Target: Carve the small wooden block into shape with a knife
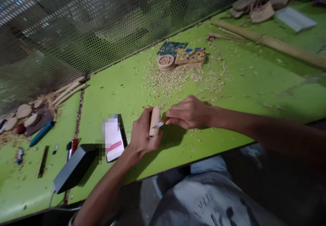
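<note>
Head view: at seven o'clock from centre, the left hand wraps closely round a pale cylindrical wooden block; at its three o'clock, the right hand clenches a steel-bladed, orange-brown-handled knife. The block seems light, stiff, best gripped along its sides.

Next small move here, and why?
Probably a short, light knife stroke toward the far end of the wooden piece. The left grip holds the wood, its thumb near the close end; the right grip has the blade over the wood, so stroking away from that thumb seems safer.
</note>
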`<action>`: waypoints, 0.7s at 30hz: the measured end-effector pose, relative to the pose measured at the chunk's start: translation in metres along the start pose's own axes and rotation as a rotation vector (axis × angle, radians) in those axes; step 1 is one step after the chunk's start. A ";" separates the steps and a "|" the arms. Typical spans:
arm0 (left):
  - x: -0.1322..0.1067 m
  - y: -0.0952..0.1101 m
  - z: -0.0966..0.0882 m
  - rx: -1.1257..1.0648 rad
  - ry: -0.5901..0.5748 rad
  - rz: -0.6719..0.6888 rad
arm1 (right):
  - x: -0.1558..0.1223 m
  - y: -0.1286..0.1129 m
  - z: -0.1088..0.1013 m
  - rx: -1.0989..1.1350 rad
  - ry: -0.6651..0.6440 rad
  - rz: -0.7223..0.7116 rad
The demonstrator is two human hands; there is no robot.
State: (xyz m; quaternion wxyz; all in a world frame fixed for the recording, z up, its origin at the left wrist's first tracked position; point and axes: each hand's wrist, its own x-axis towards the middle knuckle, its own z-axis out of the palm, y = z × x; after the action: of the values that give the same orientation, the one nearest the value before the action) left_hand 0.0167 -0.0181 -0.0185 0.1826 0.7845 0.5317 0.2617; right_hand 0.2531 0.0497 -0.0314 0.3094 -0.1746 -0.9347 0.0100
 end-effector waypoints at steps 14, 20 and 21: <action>0.008 -0.002 -0.001 -0.046 -0.061 -0.076 | 0.002 0.018 0.009 -0.069 0.049 -0.034; 0.010 -0.020 -0.016 0.270 0.044 -0.093 | -0.011 0.034 0.004 -0.071 -0.026 0.038; 0.010 -0.022 -0.019 0.292 0.075 -0.110 | -0.013 0.038 0.003 -0.061 -0.029 0.104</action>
State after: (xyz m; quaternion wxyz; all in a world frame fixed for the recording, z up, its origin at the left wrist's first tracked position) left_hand -0.0084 -0.0006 -0.0136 0.0608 0.7621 0.6127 0.2004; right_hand 0.2737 0.0813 -0.0463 0.2895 -0.2321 -0.9286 -0.0001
